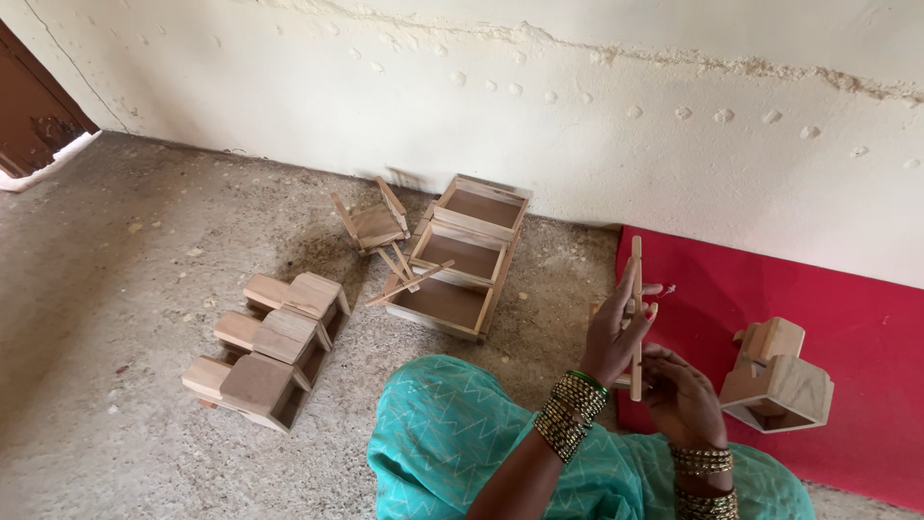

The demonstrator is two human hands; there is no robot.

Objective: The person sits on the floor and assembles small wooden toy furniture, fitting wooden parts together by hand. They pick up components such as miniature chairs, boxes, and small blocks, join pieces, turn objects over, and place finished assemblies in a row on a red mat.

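My left hand (610,335) and my right hand (681,395) are raised together over the edge of a red mat (847,318). Both hold a small frame of thin wooden sticks (636,279) that stands upright between them. The left hand's fingers press the long stick from the left, and the right hand grips the lower end. Beaded bangles cover both wrists. A teal patterned cloth (452,433) lies over my knee below the hands.
A small wooden house-shaped block (780,380) stands on the red mat at right. On the stone floor lie three wooden miniature seats (274,347), a three-compartment wooden tray (462,255) and a tipped miniature chair (371,226). A white wall runs behind; a brown door (29,106) is far left.
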